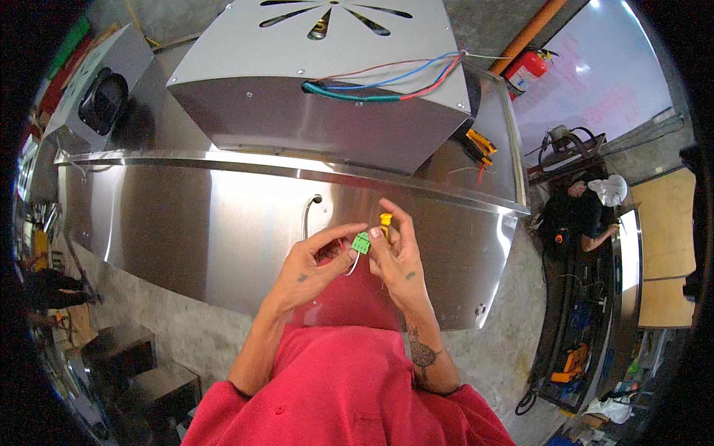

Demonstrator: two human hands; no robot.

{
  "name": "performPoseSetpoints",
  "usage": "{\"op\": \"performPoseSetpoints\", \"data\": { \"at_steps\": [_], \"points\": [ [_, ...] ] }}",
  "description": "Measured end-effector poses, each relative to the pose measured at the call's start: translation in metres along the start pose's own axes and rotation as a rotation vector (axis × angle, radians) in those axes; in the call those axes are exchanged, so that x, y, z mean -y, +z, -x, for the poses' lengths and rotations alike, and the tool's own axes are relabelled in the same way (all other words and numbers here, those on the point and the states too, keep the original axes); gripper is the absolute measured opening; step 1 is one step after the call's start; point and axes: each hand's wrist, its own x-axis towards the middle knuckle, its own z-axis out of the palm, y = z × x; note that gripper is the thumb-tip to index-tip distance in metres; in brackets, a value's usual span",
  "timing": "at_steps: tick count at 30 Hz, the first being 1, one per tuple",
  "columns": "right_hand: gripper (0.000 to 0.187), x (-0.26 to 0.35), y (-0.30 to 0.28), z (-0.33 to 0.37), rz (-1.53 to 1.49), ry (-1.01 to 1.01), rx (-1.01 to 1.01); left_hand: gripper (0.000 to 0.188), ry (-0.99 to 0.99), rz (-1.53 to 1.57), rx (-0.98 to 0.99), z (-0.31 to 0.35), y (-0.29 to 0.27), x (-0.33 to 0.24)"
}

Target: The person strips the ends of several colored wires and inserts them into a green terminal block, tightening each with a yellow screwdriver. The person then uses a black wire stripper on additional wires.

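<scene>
In front of my shirt, my left hand [316, 260] pinches a small green terminal block connector [361, 243] between thumb and fingertips. A white wire [354, 265] curves below the connector, and a bit of red wire shows by the left fingers. My right hand [399, 259] is closed round a small yellow-handled tool, which looks like a screwdriver [385, 220]. Its tip is hidden. The right thumb lies right beside the connector. Just beyond my hands, a grey cable [306, 215] comes out of a hole in the steel panel [245, 215].
A grey metal box [357, 44] with loose coloured wires [379, 95] stands beyond the panel. Orange-handled pliers [480, 145] lie to its right. Another vented box [104, 89] sits far left. A fire extinguisher [525, 73] and a co-worker [584, 212] at a bench are on the right.
</scene>
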Motion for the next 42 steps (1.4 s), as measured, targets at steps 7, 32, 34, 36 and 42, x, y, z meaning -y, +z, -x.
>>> {"op": "performPoseSetpoints", "data": {
  "at_steps": [7,32,34,36,42],
  "points": [
    [0.063,0.004,0.007,0.000,0.103,-0.121,-0.066,0.052,-0.029,0.060,-0.039,0.001,0.003,0.005],
    [0.060,-0.013,0.006,-0.003,-0.225,-0.037,-0.183,0.021,0.027,-0.018,-0.290,0.010,0.017,0.015],
    [0.060,-0.014,0.007,-0.004,-0.257,-0.036,-0.182,0.021,0.028,-0.032,-0.276,0.010,0.016,0.014],
    [0.060,-0.014,0.008,-0.004,-0.279,-0.032,-0.179,0.020,0.034,-0.050,-0.270,0.010,0.016,0.013],
    [0.059,-0.012,0.008,-0.003,-0.295,-0.023,-0.167,0.018,0.019,-0.082,-0.269,0.008,0.016,0.010]
  ]
}}
